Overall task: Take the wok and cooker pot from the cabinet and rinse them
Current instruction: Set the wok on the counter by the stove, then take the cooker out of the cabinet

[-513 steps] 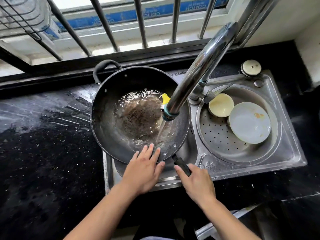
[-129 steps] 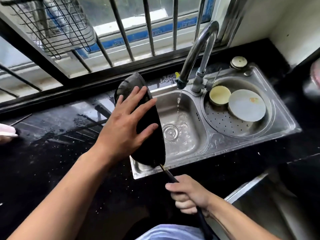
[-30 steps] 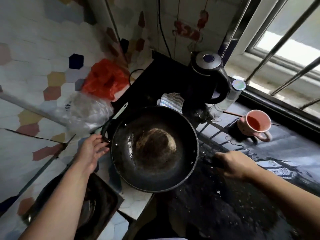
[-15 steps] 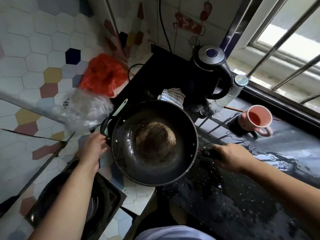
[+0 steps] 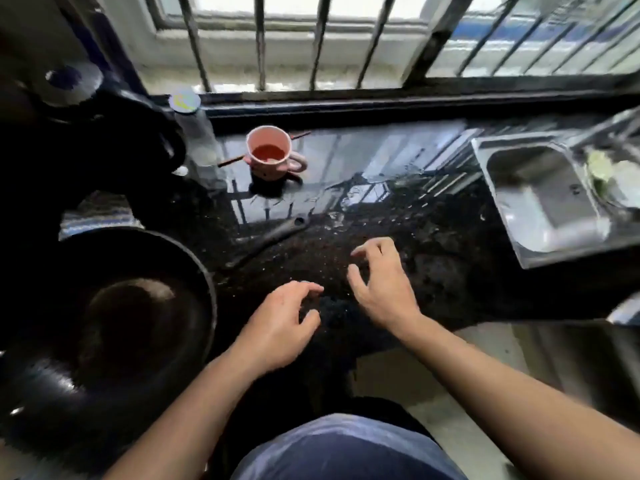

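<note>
The black wok (image 5: pixel 114 306) rests at the left on the counter's end, bowl up, and its long handle (image 5: pixel 270 235) points right across the wet black counter (image 5: pixel 450 258). My left hand (image 5: pixel 280 327) hovers just right of the wok's rim, fingers apart, holding nothing. My right hand (image 5: pixel 381 285) hangs over the counter a little further right, fingers spread and empty, below the handle's tip. The steel sink (image 5: pixel 540 202) is at the far right. No cooker pot is in view.
A pink mug (image 5: pixel 272 154) with red liquid stands at the back by a clear bottle (image 5: pixel 195 140) and a black kettle (image 5: pixel 79 109). A striped cloth (image 5: pixel 97 216) lies behind the wok. Window bars run along the back. The floor shows below the counter's edge.
Both hands have let go of the wok, which now rests at the left. The view has swung right toward the sink, and both hands have moved to the middle of the counter.
</note>
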Motion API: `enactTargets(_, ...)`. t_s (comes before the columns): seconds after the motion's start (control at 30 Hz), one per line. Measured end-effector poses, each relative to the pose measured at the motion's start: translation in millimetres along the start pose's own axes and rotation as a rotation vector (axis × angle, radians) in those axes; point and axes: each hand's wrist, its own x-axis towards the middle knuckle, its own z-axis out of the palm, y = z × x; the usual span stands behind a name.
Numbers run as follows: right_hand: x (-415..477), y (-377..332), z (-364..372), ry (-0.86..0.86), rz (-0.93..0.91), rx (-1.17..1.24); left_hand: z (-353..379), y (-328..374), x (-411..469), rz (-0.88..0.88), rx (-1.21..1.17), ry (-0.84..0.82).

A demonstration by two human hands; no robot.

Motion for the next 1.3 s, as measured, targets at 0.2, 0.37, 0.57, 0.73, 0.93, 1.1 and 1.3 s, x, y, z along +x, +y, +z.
enactTargets(0.2,-171,140,-23,-0.065,0.818,0.145,99,37,16,-0.183,0.008,-0.382)
enactTargets(0.37,-324,248,-39,-0.189,1.230,0.329,220,63,27,-0.338,0.040,-0.609)
enactTargets(0.57,-461,345,-54,-0.121,1.571,0.660,357,95,53,-0.362,0.335,-0.728)
enactTargets(0.73,-539,426,-93,0.034,1.713,0.928,475,175,90,-0.248,0.677,-0.771)
enactTargets(0.93,-533,501,-148,0.184,1.725,1.034,558,291,131,-0.029,0.736,-0.777)
enactTargets(1.1,-490,569,-184,0.194,1.682,1.033,619,342,189,-0.127,0.594,-0.820)
enactTargets(1.3,-444,654,-246,0.195,1.706,0.955,685,405,274,-0.211,0.397,-0.812)
